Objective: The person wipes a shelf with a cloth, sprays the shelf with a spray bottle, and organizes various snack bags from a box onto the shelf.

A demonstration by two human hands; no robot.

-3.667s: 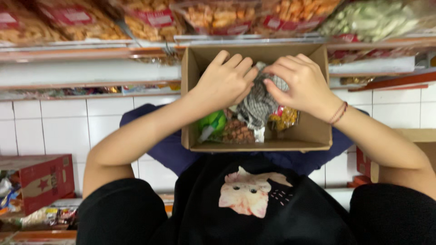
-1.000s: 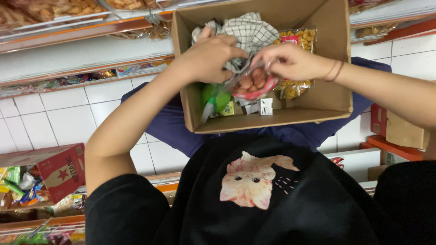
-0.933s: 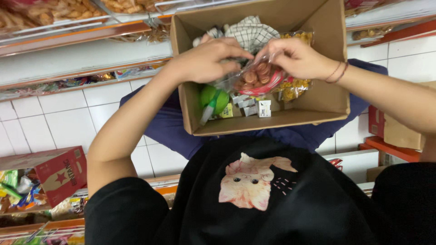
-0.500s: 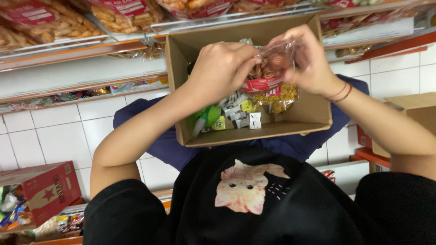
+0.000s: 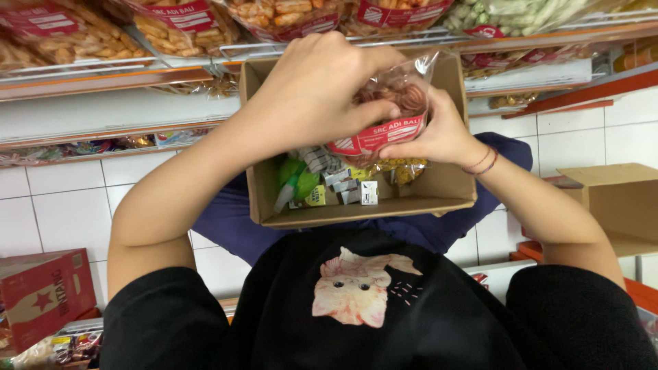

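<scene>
The left hand (image 5: 312,96) grips a clear snack bag (image 5: 391,113) from above, thumb and fingers closed over its upper part; the right hand (image 5: 435,137) supports the same bag from below and behind, fingers curled round its lower edge beside a red label band; the bag, filled with reddish-brown rings, is held just above the open cardboard box (image 5: 439,195), which rests on the person's lap over dark blue trousers (image 5: 226,226); judged from this arrangement, the bag is clear of the box and not yet set anywhere, while the rest of the contents remain inside; countable there are one green packet (image 5: 298,181), one yellow-toned bag (image 5: 408,168) partly hidden beneath the held bag, and a cluster of small boxes (image 5: 343,186), at least four, the exact number not determinable; beyond the box, a wire shelf (image 5: 137,62) carries five visible bags of snacks along its front; a second, open cardboard box (image 5: 613,205) stands at the right, and one red carton (image 5: 44,294) at the lower left on the white tiled floor (image 5: 62,205).
</scene>
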